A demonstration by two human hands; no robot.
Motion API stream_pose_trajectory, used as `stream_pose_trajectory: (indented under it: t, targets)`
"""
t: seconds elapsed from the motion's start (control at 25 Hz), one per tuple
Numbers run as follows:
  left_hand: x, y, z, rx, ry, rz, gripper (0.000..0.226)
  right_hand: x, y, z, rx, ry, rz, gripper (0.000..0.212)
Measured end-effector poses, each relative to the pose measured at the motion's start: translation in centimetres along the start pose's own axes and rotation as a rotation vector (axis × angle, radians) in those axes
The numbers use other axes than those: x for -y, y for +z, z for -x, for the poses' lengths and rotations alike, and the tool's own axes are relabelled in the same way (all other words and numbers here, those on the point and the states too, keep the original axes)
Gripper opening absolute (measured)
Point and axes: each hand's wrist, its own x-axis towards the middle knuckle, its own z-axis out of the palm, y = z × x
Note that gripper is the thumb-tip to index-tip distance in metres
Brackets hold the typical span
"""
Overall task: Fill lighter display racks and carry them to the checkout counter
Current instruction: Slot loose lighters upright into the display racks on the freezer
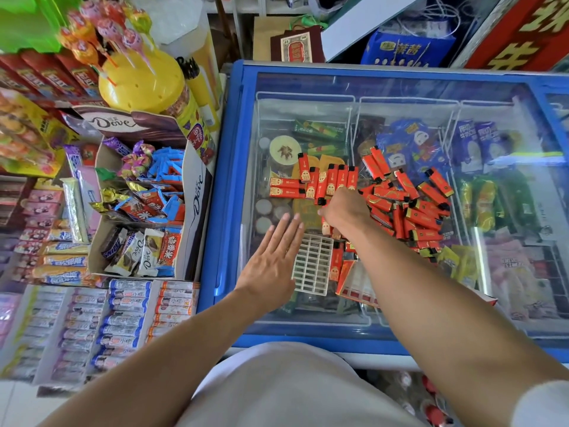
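A white plastic grid rack (312,263) lies flat on the glass lid of a blue chest freezer (228,167). Many red lighters lie loose on the glass in a heap (412,208), and a tidier row (320,180) lies further left. My left hand (272,260) rests flat with straight fingers on the glass, touching the rack's left edge. My right hand (345,211) reaches over the rack with fingers curled around a red lighter (326,228) that points down at the rack's far edge. A red carton (351,278) lies beside the rack under my right forearm.
To the left stands an open Dove carton of sweets (144,204), a yellow lollipop stand (138,78) and shelves of gum (123,318). Ice creams show under the freezer glass. Bags and a red sign (520,32) stand behind the freezer.
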Motion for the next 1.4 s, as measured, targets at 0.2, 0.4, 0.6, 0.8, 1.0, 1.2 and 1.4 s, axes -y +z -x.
stream_pose_trajectory:
  t: [0.2,0.4,0.6,0.8,1.0,1.2,1.4]
  targets:
    - [0.6,0.2,1.5,-0.166,-0.079,0.196,0.108,-1.0,-1.6,2.7,-0.099,-0.049,-0.163,0.025]
    - [0.8,3.4,3.8,0.046,-0.252,0.49,0.113,-1.9,-1.2,7.4,0.021,-0.368,-0.194,0.017]
    - [1.0,4.6,4.5,0.272,-0.056,0.237,0.102,-1.6,0.9,8.5,-0.117,-0.498,-0.048,0.021]
    - [1.4,4.4,4.2,0.331,-0.05,0.229,0.107,-1.7,1.5,8.6,-0.141,-0.5,0.0,0.026]
    - [1.3,4.2,4.2,0.362,-0.048,0.192,0.113,-1.6,1.7,9.4,-0.122,-0.498,0.059,0.036]
    - [1.4,4.1,4.1,0.378,-0.035,0.178,0.114,-3.5,-0.1,6.8,-0.13,-0.273,-0.157,0.039]
    - [1.5,4.0,4.0,0.38,-0.022,0.178,0.115,-3.0,-1.1,2.9,-0.039,-0.057,0.005,0.031]
